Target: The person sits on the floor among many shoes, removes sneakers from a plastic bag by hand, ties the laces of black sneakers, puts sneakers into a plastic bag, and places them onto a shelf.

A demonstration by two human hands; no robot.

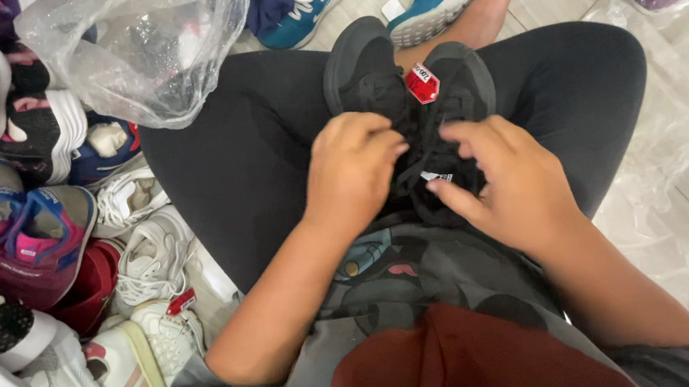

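**Fingers pinch the laces of black shoes on the lap**

Fingers of the left hand (351,172) curl tight around the black laces (423,156) of a pair of black shoes (375,77) resting on the person's lap. The right hand (505,182) pinches the laces beside a red tag (421,83). Pink, white and blue sneakers (29,241) lie piled at the left, under a clear plastic bag (136,45).

Both hands (436,180) on black shoes (406,86) (red tag (421,83))
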